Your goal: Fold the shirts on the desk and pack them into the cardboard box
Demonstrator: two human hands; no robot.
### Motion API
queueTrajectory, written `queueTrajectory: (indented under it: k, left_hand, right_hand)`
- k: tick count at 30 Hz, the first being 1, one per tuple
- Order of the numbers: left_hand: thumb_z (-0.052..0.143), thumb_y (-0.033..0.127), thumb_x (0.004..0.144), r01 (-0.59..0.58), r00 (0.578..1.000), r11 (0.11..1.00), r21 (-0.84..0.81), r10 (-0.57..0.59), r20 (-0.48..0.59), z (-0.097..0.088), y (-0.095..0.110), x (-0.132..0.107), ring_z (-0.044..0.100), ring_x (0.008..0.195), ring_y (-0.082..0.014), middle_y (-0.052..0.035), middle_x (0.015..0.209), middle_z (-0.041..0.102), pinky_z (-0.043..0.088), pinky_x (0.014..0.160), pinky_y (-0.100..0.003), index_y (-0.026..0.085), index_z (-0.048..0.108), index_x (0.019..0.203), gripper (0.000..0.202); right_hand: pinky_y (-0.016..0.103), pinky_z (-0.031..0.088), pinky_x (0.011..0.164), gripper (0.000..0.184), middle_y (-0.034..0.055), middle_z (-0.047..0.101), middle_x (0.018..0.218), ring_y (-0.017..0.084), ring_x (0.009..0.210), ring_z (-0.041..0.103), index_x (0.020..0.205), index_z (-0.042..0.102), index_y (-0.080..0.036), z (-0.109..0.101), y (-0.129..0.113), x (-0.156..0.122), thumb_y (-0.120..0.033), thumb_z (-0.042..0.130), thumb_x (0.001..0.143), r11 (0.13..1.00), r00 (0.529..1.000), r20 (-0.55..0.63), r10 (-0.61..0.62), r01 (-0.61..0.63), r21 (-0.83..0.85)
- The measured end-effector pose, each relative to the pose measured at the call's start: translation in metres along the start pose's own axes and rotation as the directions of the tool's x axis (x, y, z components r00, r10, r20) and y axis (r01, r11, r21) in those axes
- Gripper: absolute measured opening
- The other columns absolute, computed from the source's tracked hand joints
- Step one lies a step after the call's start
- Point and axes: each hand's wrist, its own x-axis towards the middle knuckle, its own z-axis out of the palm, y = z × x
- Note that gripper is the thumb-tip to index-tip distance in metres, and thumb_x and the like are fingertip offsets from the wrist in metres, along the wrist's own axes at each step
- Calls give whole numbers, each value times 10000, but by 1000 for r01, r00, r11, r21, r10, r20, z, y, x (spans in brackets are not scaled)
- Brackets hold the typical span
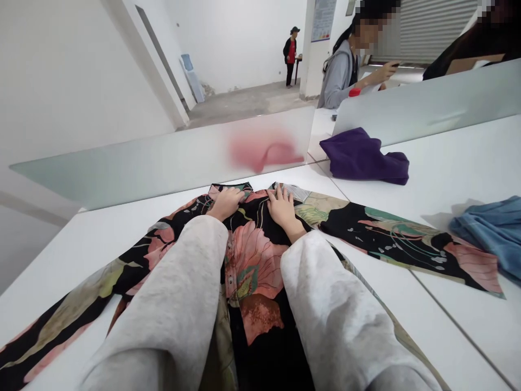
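A long-sleeved floral shirt, black with pink, green and beige print, lies spread on the white table with its sleeves stretched out to both sides. My left hand rests on the left part of its collar, fingers laid over the cloth and pointing right. Flat against the right side of the collar, my right hand has its fingers spread. Buttons show along the front placket. My sleeved forearms cover parts of the shirt's body, and its lower end runs out of view below.
Frosted dividers stand along the table's far edge, with a blurred pink thing behind. To the right lie a purple cloth and a blue garment. Two people sit across the divider; another person stands far back.
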Motion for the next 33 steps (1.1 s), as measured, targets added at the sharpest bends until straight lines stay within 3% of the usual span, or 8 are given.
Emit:
queueTrajectory:
  k: [3, 6, 9, 12, 17, 21, 28, 33]
  left_hand:
    - [479, 244, 800, 49, 998, 998, -33, -47, 44, -1, -4, 4, 591, 942, -236, -78, 925, 675, 400, 826, -326, 187, 640, 803, 171]
    - [414, 373, 864, 174, 984, 982, -70, -171, 41, 0, -7, 13, 615, 847, -216, -77, 902, 687, 409, 717, -290, 165, 636, 915, 309]
    - [496, 457, 831, 240, 970, 964, -113, -235, 54, 4, -7, 21, 628, 798, -208, -88, 905, 696, 408, 666, -271, 144, 629, 973, 369]
    - [518, 422, 841, 269, 963, 951, -152, -266, 42, 10, -9, 29, 638, 838, -220, -99, 910, 705, 415, 699, -275, 157, 652, 907, 305]
    - [426, 333, 918, 394, 907, 895, -209, -416, -71, 24, -22, 40, 623, 1003, -249, -132, 1056, 689, 420, 799, -304, 163, 622, 1065, 298]
    - [397, 329, 940, 468, 849, 849, -245, -509, -143, 37, -33, 43, 625, 1006, -268, -152, 1041, 689, 422, 813, -323, 145, 603, 1087, 313]
    - [332, 340, 967, 442, 838, 853, -277, -503, -212, 43, -32, 41, 611, 1031, -238, -147, 1073, 671, 426, 845, -307, 114, 555, 1133, 358]
    - [244, 255, 971, 367, 883, 906, -212, -411, -225, 16, -34, 18, 531, 1169, -232, -183, 1234, 588, 371, 985, -345, 70, 502, 1214, 400]
  right_hand:
    - [610, 195, 1057, 498, 163, 305, 1516, 395, 1367, 279, 1423, 426, -180, -6, -2, -1, -303, 292, 959, 1000, 1000, 5, 4, -4, 4]
    - [572, 211, 1066, 490, 176, 318, 1508, 374, 1373, 280, 1419, 435, -174, -8, -3, -3, -294, 316, 959, 1000, 1000, -6, 16, -16, 8]
    - [554, 213, 1072, 492, 182, 332, 1500, 361, 1377, 279, 1427, 425, -181, -6, -3, -2, -301, 324, 961, 1000, 1000, 7, 22, -22, 0]
    - [549, 213, 1079, 502, 169, 317, 1510, 361, 1378, 280, 1441, 402, -187, -2, -1, 0, -310, 328, 960, 1000, 1000, -2, 13, -14, -13]
    - [533, 230, 1091, 582, 157, 296, 1522, 371, 1376, 280, 1498, 269, -127, -1, 15, 4, -338, 326, 958, 999, 999, 7, 34, -33, -41]
    - [582, 233, 1078, 558, 141, 274, 1535, 392, 1386, 244, 1473, 341, -165, -3, 38, 6, -397, 288, 968, 990, 994, 44, 102, -97, -99]
    - [622, 245, 1050, 564, 160, 290, 1524, 410, 1370, 267, 1461, 368, -174, 0, 40, 5, -426, 254, 969, 986, 996, -6, 84, -84, -146]
    - [609, 251, 1052, 557, 169, 307, 1515, 415, 1361, 279, 1451, 389, -162, -2, 35, 2, -416, 267, 970, 987, 996, -24, 84, -86, -136]
